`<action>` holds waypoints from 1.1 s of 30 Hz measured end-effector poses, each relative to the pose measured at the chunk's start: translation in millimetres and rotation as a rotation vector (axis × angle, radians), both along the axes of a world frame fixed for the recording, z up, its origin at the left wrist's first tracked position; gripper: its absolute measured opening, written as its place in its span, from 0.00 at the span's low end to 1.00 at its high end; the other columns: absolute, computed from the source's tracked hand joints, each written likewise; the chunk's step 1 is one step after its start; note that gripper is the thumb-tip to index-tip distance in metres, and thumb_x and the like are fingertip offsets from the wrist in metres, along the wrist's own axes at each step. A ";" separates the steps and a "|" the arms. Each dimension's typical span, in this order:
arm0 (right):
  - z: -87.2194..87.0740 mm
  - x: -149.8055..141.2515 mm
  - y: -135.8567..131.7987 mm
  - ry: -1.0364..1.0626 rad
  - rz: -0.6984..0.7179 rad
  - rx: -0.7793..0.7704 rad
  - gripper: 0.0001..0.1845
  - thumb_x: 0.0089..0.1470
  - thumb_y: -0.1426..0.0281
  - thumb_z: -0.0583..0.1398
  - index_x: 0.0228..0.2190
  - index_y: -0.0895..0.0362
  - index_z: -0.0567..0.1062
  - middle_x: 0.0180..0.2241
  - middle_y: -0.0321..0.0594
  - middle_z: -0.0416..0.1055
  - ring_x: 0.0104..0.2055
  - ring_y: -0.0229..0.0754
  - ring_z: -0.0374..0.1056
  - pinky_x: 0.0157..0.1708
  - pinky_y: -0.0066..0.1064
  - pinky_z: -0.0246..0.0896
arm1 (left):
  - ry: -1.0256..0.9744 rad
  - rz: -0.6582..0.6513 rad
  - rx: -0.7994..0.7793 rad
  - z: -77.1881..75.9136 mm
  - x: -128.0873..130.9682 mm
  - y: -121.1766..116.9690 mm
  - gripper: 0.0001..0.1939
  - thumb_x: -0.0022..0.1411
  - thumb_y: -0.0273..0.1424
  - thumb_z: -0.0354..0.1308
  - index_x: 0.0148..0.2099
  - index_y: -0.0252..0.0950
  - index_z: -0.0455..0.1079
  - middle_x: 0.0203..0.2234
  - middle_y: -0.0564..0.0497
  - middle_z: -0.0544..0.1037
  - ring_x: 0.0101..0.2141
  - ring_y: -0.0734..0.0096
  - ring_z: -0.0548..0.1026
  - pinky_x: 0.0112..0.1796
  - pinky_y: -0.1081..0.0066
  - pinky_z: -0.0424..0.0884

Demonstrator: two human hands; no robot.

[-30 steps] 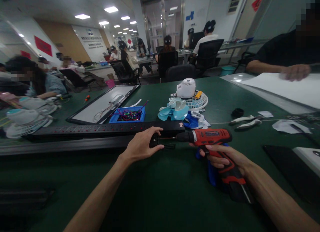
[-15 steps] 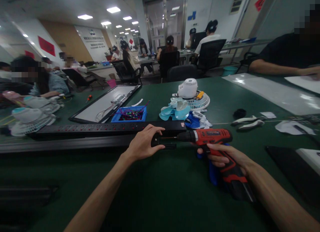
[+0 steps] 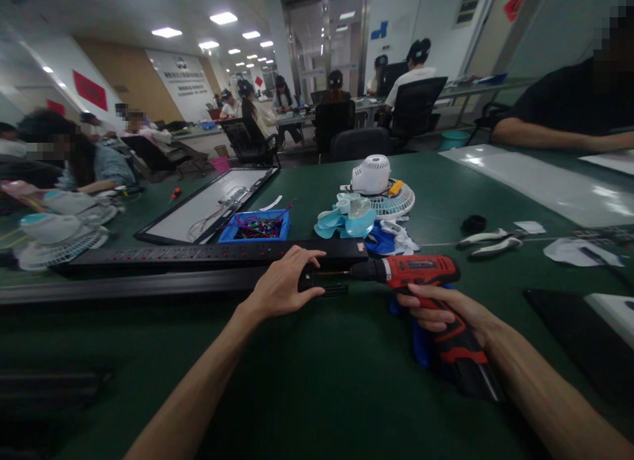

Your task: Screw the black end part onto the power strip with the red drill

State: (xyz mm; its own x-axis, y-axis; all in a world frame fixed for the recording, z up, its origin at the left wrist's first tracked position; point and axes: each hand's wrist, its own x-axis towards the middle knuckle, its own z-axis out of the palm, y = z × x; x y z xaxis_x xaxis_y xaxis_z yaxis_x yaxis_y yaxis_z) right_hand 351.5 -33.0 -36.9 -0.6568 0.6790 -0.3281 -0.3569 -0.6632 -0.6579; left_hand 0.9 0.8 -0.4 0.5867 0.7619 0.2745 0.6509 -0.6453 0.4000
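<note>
My left hand (image 3: 282, 281) is wrapped over the right end of a long black bar (image 3: 198, 281), with thumb and fingers on opposite sides of it. In my right hand (image 3: 440, 311) is a red and black cordless drill (image 3: 423, 269), held by its handle and pointing left. A long thin bit (image 3: 334, 272) runs from its chuck to the bar's end, between my left thumb and fingers. Whether the tip sits in a screw is too small to tell. Behind the bar lies a black power strip (image 3: 321, 250) with a row of sockets and red switches.
Beyond the strip are a blue bin (image 3: 255, 229) of wires, a framed panel (image 3: 198, 209), light-blue fan blades (image 3: 347, 219) and a white fan (image 3: 371, 176). Pliers (image 3: 495, 245) lie at right, near a black board (image 3: 569, 334). Co-workers sit around the table.
Both hands, the drill and the bar keep almost the same places. At far right, the co-worker's white sheet has slid a little to the right.
</note>
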 end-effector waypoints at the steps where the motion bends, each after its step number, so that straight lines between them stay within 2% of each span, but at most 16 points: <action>1: -0.5 -0.1 0.3 0.013 0.005 -0.005 0.16 0.61 0.64 0.69 0.27 0.62 0.77 0.14 0.21 0.54 0.14 0.24 0.36 0.17 0.15 0.60 | -0.001 0.003 -0.001 0.1 -0.1 0.0 0.33 0.64 0.35 0.69 0.67 0.44 0.60 0.50 0.47 0.76 0.55 0.55 0.72 0.52 0.52 0.75; 25: -5.7 1.2 2.7 -0.022 0.030 0.034 0.18 0.62 0.62 0.67 0.26 0.59 0.72 0.14 0.19 0.50 0.14 0.24 0.36 0.18 0.14 0.58 | -0.017 0.008 -0.006 -1.3 -1.0 -0.4 0.36 0.63 0.35 0.70 0.68 0.45 0.59 0.52 0.47 0.76 0.55 0.55 0.71 0.52 0.52 0.75; 33: -5.9 0.4 2.9 -0.014 0.026 0.026 0.18 0.62 0.62 0.68 0.26 0.60 0.73 0.14 0.20 0.52 0.15 0.24 0.34 0.17 0.15 0.57 | -0.016 0.004 -0.002 0.5 -0.1 -0.7 0.36 0.63 0.34 0.70 0.68 0.44 0.59 0.52 0.48 0.77 0.55 0.56 0.71 0.53 0.52 0.74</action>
State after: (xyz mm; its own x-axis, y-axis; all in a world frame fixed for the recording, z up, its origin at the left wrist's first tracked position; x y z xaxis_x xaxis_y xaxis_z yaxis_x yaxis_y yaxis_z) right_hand 351.9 -30.1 -42.8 -0.6697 0.6702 -0.3198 -0.3302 -0.6545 -0.6801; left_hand 0.8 0.1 0.0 0.5787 0.7650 0.2826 0.6472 -0.6417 0.4117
